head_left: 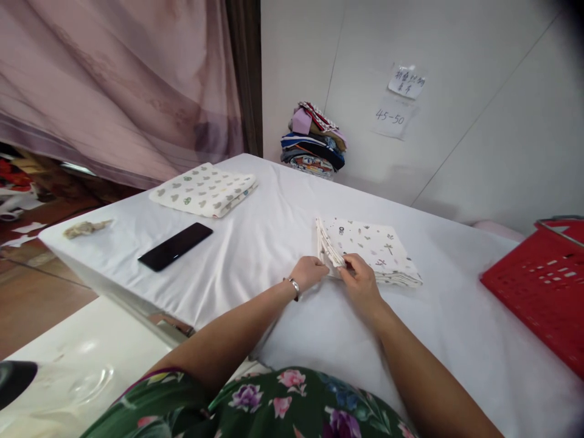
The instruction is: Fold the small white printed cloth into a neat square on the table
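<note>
A folded white cloth with small printed plants and figures (371, 243) lies on the white-covered table (255, 261). At its near left corner, my left hand (311, 273) is closed, with the fingertips pinching the lower layers of the edge. My right hand (360, 278) pinches the upper layers of the same corner between thumb and fingers, lifting them a little. The layers part slightly along the cloth's left side. Both hands are close together, and the folds partly hide their fingertips.
Further left lies another folded cloth with grey prints (205, 188), with a black phone (176, 246) nearer me. A crumpled beige scrap (86, 228) sits at the left corner. A red plastic basket (538, 274) stands at right. Stacked folded fabrics (314, 143) rise behind the table by the wall.
</note>
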The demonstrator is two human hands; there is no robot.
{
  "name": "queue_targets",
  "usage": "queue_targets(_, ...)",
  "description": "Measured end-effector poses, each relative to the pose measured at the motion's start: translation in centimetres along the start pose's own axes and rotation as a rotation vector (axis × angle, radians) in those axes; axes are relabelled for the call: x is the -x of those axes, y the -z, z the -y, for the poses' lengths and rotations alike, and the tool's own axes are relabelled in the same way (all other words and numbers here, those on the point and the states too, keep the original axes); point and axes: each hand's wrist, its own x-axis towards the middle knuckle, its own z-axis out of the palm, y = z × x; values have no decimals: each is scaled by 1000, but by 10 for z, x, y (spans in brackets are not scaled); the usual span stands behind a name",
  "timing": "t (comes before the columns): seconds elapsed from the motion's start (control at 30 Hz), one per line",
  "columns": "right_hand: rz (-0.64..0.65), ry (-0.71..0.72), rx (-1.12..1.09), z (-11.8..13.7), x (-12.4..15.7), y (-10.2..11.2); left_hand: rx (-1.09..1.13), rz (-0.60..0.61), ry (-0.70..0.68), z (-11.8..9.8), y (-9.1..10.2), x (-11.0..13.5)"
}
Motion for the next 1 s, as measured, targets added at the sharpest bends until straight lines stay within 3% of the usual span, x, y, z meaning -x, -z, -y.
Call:
queue_targets(0.07, 22, 32, 56, 3, 0, 1, 78, 32, 56, 1, 5, -2)
queue_targets(0.23, 151, 170, 198, 6, 0, -3, 110, 67, 49, 3, 9, -1)
queue_targets(0.53, 226, 203, 232, 6, 0, -4, 245, 130, 10, 3, 10, 5)
queue_targets(0.83, 125, 178, 287, 1, 1, -9, 350, 213, -20, 6, 13, 3)
queue_targets(1.0, 22, 94, 231, -2, 2, -6, 250, 23, -20, 13, 12, 1)
